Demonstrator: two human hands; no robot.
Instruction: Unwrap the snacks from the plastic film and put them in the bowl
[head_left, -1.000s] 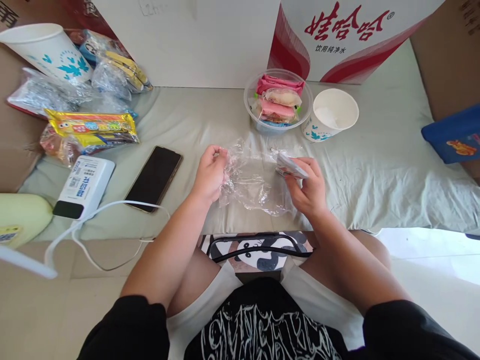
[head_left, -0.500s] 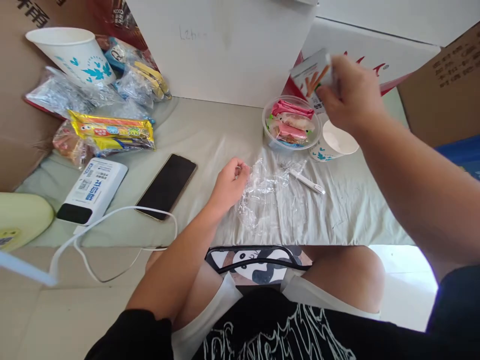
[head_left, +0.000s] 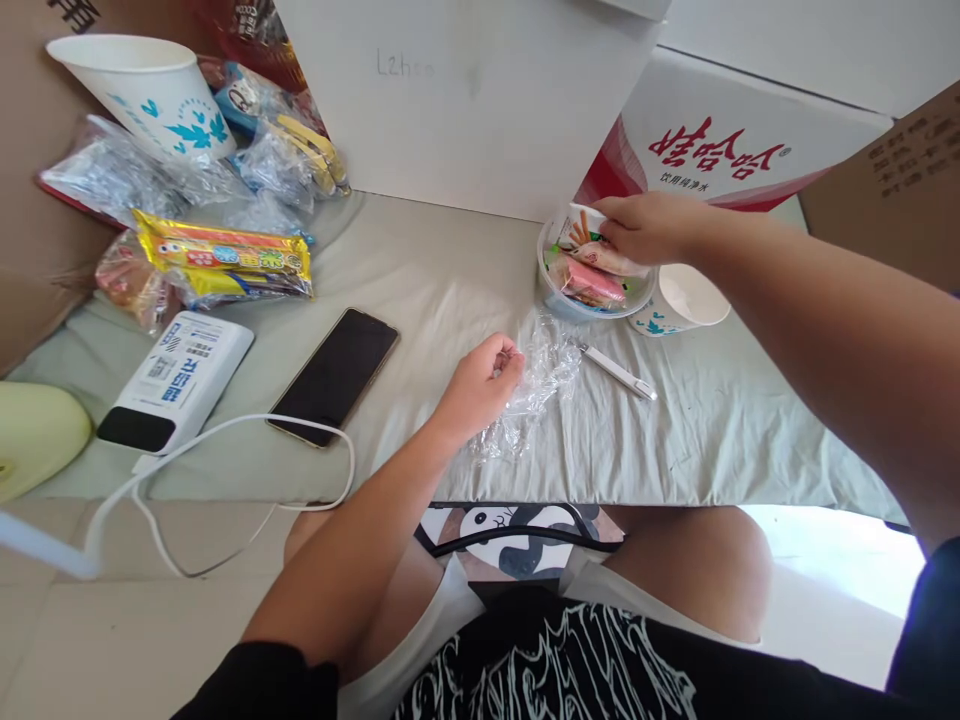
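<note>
Two hands (head_left: 480, 385), two paper cups (head_left: 679, 300).

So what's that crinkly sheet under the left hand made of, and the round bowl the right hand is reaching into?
The sheet looks like thin clear plastic film: see-through, glossy, crumpled, pinched by the left hand. The bowl seems clear, stiffer plastic, since packets show through its wall. The right hand rests on a packet there.

The paper cup (head_left: 146, 95) is white with a teal leaf print. The snack packet (head_left: 225, 255) is yellow with multicoloured lettering; the phone (head_left: 335, 375) is black. The carton (head_left: 720, 150) is white with red bands and red characters, and the bedsheet (head_left: 435, 270) is pale grey-green.
</note>
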